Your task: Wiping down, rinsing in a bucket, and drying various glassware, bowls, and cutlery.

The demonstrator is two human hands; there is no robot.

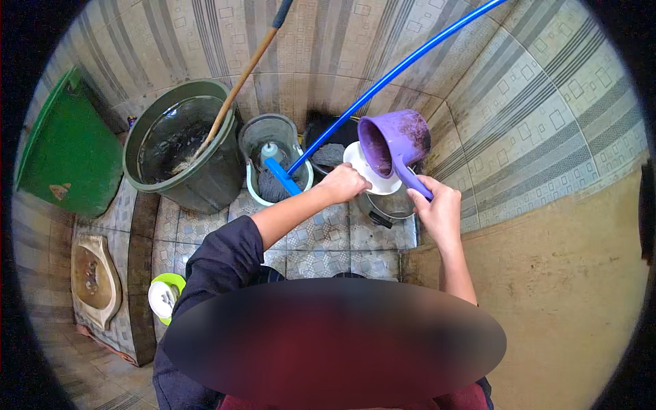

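My right hand (pixel 439 209) grips the handle of a purple water dipper (pixel 402 137), its cup tipped with the opening toward the left. Just beneath the cup is a round white dish (pixel 353 156), a plate or shallow bowl, with my left hand (pixel 345 183) closed on its near left edge. The dipper hides part of the dish. Both are above a round container (pixel 391 208) with a dark handle piece on its near side. Whether water runs from the dipper cannot be made out.
To the left stand a mop bucket (pixel 247 140) with a blue-handled mop (pixel 383 80), a large dark bin (pixel 229 181) of water with a wooden stick (pixel 240 87), and a green bin (pixel 68 157). Green and white dishes (pixel 162 301) lie lower left. A tiled wall (pixel 547 137) closes the right.
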